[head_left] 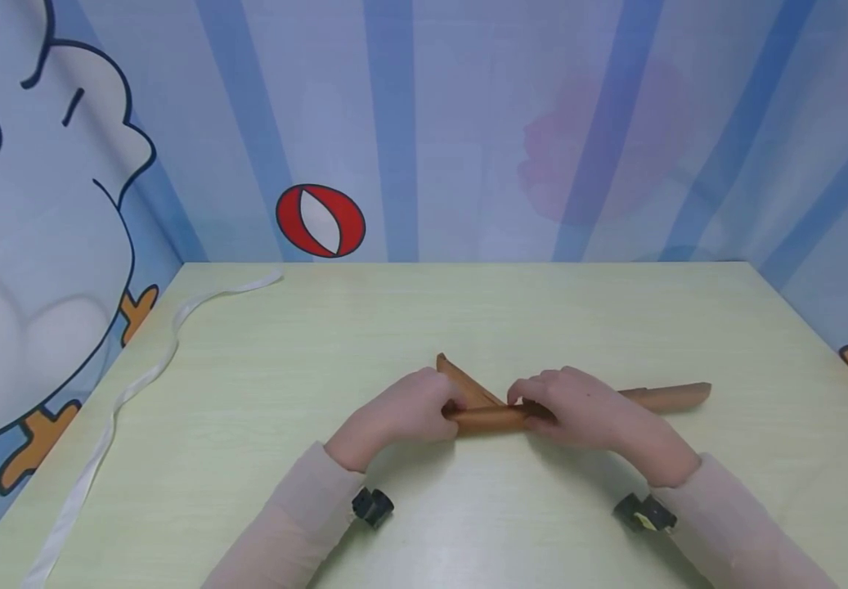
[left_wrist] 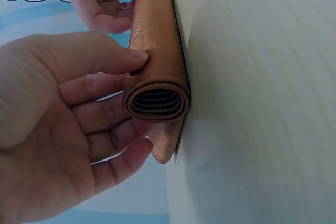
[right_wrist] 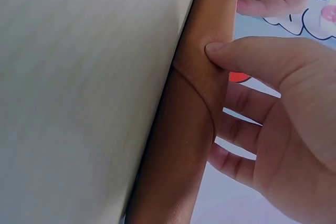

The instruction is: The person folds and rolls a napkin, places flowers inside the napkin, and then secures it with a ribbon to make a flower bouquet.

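Note:
A brown leather-look mat (head_left: 491, 420), rolled into a tube, lies across the table between the hands. Behind the tube a pointed corner (head_left: 465, 383) of the mat sticks out, and a narrower length (head_left: 670, 397) runs off to the right. My left hand (head_left: 410, 406) grips the tube's left end, thumb on the near side and fingers behind. In the left wrist view, that end of the roll (left_wrist: 157, 100) shows dark layers inside. Farther along, my right hand (head_left: 581, 409) holds the tube near its middle. The right wrist view shows its thumb (right_wrist: 218, 53) pressing beside a slanting overlapped edge.
A long white ribbon-like strip (head_left: 173, 348) winds along the left side of the pale table (head_left: 365, 319). Printed fabric walls (head_left: 460, 131) with blue stripes and cartoon figures stand at the back and sides. Each wrist bears a small black camera (head_left: 373, 507).

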Action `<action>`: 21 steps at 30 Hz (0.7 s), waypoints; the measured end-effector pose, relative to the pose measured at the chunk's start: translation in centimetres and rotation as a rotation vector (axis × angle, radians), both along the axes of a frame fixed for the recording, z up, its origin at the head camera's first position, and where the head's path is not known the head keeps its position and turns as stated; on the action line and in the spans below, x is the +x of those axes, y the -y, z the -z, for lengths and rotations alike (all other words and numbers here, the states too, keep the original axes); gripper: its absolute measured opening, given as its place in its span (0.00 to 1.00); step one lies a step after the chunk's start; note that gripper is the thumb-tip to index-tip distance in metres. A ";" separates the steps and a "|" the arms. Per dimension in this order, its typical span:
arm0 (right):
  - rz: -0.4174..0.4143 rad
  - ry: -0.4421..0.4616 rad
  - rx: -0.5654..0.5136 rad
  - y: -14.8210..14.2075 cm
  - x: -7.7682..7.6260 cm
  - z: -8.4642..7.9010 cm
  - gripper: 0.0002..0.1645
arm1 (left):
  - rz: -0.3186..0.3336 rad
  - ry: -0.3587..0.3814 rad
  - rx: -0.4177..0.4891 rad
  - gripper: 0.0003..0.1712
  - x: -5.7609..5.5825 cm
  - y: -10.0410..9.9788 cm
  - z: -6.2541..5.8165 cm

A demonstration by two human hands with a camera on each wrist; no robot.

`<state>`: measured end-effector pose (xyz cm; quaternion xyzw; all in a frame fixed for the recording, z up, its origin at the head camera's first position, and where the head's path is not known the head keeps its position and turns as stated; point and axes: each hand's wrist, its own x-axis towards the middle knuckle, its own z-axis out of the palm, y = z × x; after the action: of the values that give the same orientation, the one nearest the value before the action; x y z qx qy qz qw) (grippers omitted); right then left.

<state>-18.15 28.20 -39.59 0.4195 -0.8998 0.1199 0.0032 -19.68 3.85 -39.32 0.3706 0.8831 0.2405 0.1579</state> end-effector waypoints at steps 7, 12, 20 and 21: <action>-0.028 -0.009 -0.022 0.1 -0.2 0.1 0.12 | -0.013 0.012 0.012 0.10 -0.1 -0.1 0.1; -0.033 -0.021 -0.017 0.2 -0.2 0.0 0.11 | -0.027 -0.006 0.011 0.09 -0.1 0.1 0.1; -0.036 -0.021 -0.023 0.2 -0.3 0.0 0.11 | -0.014 -0.009 0.015 0.11 0.0 0.1 0.0; -0.033 -0.019 -0.023 0.2 -0.3 0.1 0.11 | -0.016 -0.012 0.009 0.11 0.1 0.1 0.0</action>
<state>-18.41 27.96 -39.64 0.4355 -0.8912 0.1262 0.0144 -19.63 3.73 -39.35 0.3658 0.8859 0.2434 0.1489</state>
